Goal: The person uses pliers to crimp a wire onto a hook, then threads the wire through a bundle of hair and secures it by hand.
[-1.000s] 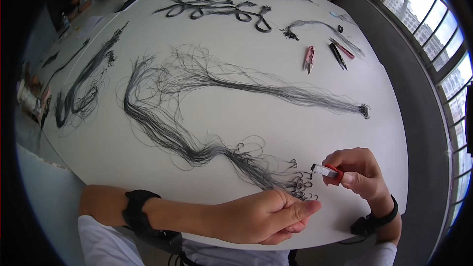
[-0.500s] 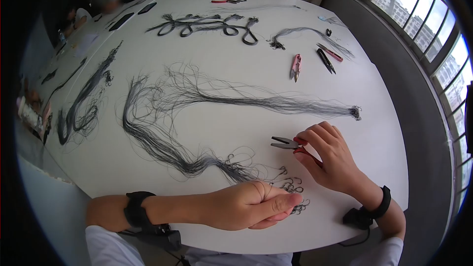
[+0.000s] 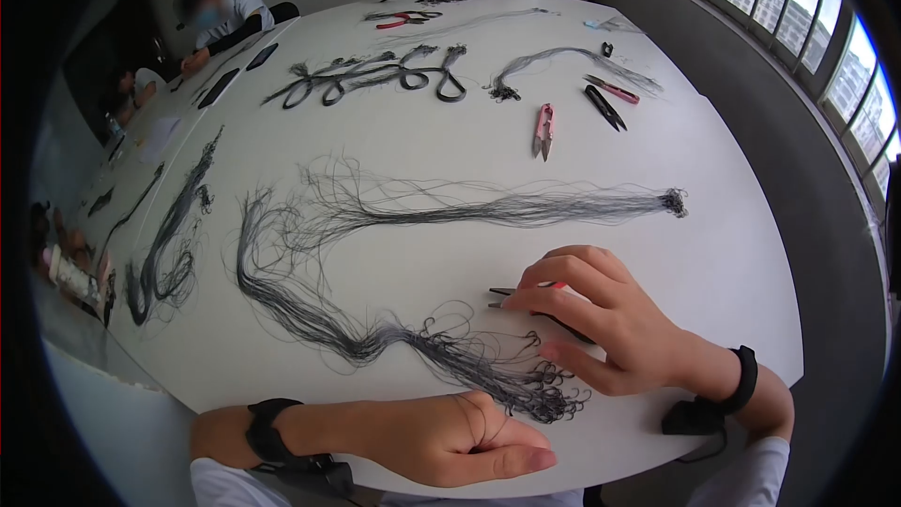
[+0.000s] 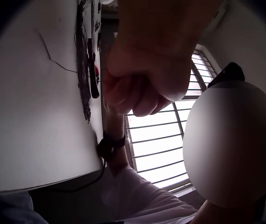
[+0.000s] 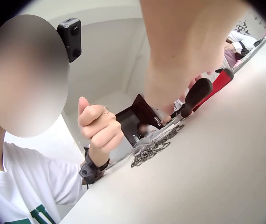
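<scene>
My left hand [image 3: 460, 441] is a fist near the table's front edge, thumb along the top. A thin dark strand loops over its knuckles and runs into the curled fingers; what else is inside is hidden. Red-and-black pliers [image 3: 502, 299] lie on the table under my right hand [image 3: 610, 324], whose fingers are spread and bent above the handles [image 5: 212, 91]. Between the hands lies the hooked end [image 3: 554, 402] of a bundle of dark strands [image 3: 300, 305]. The right wrist view shows the left fist [image 5: 100, 126] raised above the table.
Another long bundle [image 3: 507, 207] crosses mid-table. Beyond it lie pink snips [image 3: 544, 131], black snips [image 3: 605, 108], a looped bundle [image 3: 375, 75] and more pliers [image 3: 405, 19]. A further bundle [image 3: 174, 235] is at the left. People sit at the far side.
The right hand has lowered the pliers to the table left of where it held them, and its grip has loosened. The left fist has moved off the hooks toward the front edge.
</scene>
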The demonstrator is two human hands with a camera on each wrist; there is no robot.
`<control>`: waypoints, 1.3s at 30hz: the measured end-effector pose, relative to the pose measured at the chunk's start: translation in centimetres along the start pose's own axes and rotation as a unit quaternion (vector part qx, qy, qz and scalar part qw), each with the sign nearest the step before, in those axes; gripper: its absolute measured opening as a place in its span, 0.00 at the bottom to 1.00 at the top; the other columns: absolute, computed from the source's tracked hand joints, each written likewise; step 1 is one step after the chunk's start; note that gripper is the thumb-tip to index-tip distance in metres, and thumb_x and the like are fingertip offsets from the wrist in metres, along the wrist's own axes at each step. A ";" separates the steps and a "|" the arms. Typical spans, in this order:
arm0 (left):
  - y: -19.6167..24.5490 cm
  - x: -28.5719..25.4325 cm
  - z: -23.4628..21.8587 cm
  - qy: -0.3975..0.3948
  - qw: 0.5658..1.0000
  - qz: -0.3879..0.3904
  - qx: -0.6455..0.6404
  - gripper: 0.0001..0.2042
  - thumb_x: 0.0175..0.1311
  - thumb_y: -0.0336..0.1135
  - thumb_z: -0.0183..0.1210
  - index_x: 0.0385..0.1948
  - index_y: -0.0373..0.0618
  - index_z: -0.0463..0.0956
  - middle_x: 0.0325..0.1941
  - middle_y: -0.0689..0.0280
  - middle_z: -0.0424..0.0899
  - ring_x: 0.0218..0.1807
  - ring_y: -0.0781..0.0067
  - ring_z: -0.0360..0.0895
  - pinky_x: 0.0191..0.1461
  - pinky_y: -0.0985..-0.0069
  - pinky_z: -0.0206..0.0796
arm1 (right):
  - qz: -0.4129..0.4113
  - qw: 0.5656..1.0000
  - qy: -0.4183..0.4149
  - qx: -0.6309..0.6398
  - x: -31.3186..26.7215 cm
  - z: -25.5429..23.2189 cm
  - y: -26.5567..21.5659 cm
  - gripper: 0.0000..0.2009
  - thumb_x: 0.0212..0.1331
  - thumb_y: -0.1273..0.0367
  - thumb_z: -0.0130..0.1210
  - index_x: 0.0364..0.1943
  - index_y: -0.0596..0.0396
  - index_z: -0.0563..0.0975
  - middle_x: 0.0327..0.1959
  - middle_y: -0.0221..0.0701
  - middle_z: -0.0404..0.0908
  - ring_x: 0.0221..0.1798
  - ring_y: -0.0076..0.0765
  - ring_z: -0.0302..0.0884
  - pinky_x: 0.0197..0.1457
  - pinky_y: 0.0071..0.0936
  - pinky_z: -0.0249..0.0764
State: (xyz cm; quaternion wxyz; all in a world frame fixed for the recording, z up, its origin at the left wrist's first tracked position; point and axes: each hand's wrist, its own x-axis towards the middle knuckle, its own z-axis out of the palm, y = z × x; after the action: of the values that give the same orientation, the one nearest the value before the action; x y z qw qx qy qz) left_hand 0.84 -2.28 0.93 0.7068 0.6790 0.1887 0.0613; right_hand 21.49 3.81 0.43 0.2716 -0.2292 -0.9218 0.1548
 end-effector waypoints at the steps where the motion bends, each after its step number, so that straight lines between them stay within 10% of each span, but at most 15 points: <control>1: 0.0 0.1 -0.1 -0.002 1.000 0.003 0.002 0.16 0.70 0.38 0.41 0.21 0.40 0.62 0.11 0.70 0.50 0.15 0.78 0.48 0.19 0.78 0.45 | -0.034 0.994 -0.041 0.095 0.1 -0.3 -0.2 0.15 0.47 0.74 0.55 0.42 0.57 0.72 0.41 0.34 0.72 0.47 0.41 0.66 0.50 0.33 0.63; 6: -1.0 0.5 -0.1 -0.003 0.999 0.035 -0.024 0.15 0.70 0.36 0.42 0.22 0.39 0.64 0.13 0.69 0.54 0.17 0.78 0.52 0.22 0.78 0.49 | -0.037 0.938 -0.075 0.336 0.0 1.1 -0.6 0.09 0.45 0.76 0.58 0.33 0.57 0.77 0.33 0.31 0.77 0.39 0.37 0.70 0.44 0.30 0.65; 18: -0.5 0.4 -1.0 -0.008 0.999 -0.049 -0.001 0.11 0.66 0.31 0.47 0.24 0.38 0.71 0.13 0.69 0.61 0.17 0.79 0.57 0.23 0.79 0.52 | 0.036 0.903 -0.048 0.425 -0.9 1.1 -0.2 0.05 0.46 0.79 0.56 0.29 0.59 0.77 0.29 0.31 0.77 0.35 0.34 0.70 0.43 0.28 0.65; 21: -0.4 0.3 -0.3 0.181 0.981 0.055 0.034 0.16 0.64 0.36 0.51 0.15 0.42 0.63 0.12 0.75 0.57 0.17 0.84 0.51 0.21 0.80 0.47 | 0.057 0.880 -0.087 0.464 -1.0 0.7 0.5 0.05 0.49 0.77 0.52 0.32 0.60 0.75 0.30 0.31 0.75 0.36 0.28 0.70 0.40 0.25 0.66; 25: -0.3 0.6 -0.2 0.408 0.893 0.124 0.147 0.03 0.55 0.21 0.55 0.29 0.36 0.72 0.24 0.64 0.77 0.26 0.76 0.76 0.30 0.84 0.66 | 0.132 0.832 -0.116 0.527 -1.1 0.4 0.2 0.05 0.54 0.76 0.48 0.34 0.61 0.73 0.30 0.28 0.73 0.36 0.21 0.68 0.41 0.21 0.65; 39: -1.1 0.8 -1.1 0.415 0.830 0.183 0.325 0.07 0.44 0.17 0.60 0.26 0.37 0.76 0.23 0.63 0.78 0.26 0.70 0.76 0.31 0.78 0.67 | 0.221 0.772 -0.116 0.585 -1.3 0.6 -0.2 0.04 0.58 0.76 0.47 0.34 0.61 0.72 0.31 0.26 0.73 0.36 0.19 0.67 0.41 0.19 0.65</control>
State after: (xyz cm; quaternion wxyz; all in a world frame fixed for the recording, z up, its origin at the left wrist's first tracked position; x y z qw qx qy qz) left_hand 0.99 -1.07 -0.33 0.2767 0.8022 0.3455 0.4008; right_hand 22.05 2.92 -0.56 0.2028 -0.2036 -0.6021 0.7449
